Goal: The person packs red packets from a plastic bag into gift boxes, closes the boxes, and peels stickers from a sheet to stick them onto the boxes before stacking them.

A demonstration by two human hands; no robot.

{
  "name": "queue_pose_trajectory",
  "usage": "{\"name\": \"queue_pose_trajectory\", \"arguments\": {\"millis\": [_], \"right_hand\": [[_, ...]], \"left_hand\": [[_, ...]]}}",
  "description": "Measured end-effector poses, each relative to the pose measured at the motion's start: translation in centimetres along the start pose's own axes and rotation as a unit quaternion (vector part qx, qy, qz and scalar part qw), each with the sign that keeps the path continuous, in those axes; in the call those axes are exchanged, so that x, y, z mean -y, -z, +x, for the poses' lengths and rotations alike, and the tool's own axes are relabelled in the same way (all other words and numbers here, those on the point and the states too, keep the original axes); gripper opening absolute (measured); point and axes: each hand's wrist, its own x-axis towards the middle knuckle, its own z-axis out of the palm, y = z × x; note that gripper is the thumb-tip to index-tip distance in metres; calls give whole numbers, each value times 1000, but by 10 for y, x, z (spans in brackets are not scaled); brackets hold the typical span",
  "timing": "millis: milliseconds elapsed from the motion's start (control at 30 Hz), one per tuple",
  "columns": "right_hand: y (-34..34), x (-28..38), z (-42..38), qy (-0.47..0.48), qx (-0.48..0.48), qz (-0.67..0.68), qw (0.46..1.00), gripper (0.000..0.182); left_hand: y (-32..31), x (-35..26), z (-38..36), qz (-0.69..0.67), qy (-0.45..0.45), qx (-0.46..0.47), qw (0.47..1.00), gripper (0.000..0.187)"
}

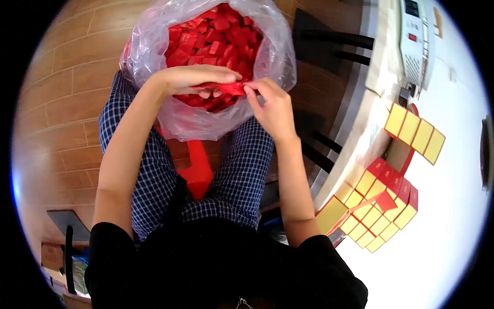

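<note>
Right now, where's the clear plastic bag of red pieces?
In the head view, upper centre: the plastic bag rests between the person's knees, open, with the left hand and right hand at its mouth.

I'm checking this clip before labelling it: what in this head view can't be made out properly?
- Red piece pinched between left hand and right hand: fingers cover most of it, so its shape is unclear.
- Plastic bag: its lower contents are hidden by the hands and the crumpled film.
- Yellow and red boxes on the table: printing too small to read.
- White device: cut off by the top edge.
</note>
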Motion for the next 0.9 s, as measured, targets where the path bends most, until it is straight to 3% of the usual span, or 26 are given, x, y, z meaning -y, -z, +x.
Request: {"name": "queue_pose_trajectory", "arguments": {"millis": [33,67,133,167,200,267,333,400,467,600,667,733,800,900], "right_hand": [[3,0,-11,-6,-16,14,1000,8],[3,1,-23,-28,-44,21,998,6],[2,8,-47,-100,-103,61,988,6],[4,14,-59,-159,-108,86,978,6],[2,18,-71,-153,-118,89,977,6],[-6,28,-91,-207,-137,195,949,7],[0,64,-100,-157,-142,142,967,6],[1,84,-113,-114,-152,132,973,8],[6,101,-128,-80,-179,131,972,9],[25,132,-161,-128,-141,215,958,14],[28,134,-175,-61,-140,170,973,17],[34,141,-184,-53,-152,165,973,17],[39,147,-192,17,-158,87,984,15],[37,150,-202,51,-206,51,976,13]], "left_hand": [[-3,6,0,-42,-71,59,995,68],[-4,10,-2,-31,-75,63,995,68],[-16,12,-14,-191,-53,36,979,72],[-22,26,-14,-194,-85,-51,976,76],[-30,35,-15,-153,-133,-51,978,67],[-78,54,-20,-24,-176,-242,954,53],[-131,46,-31,-183,-201,-282,920,40],[-167,38,-34,-315,-278,-353,836,38],[-184,36,-46,-314,-335,-390,798,43],[-221,14,-69,-270,-371,-419,784,39],[-234,12,-73,-231,-425,-389,784,42],[-246,13,-75,-225,-431,-374,790,43],[-255,17,-77,-237,-481,-307,786,38],[-266,18,-80,-236,-471,-315,789,44]]}}
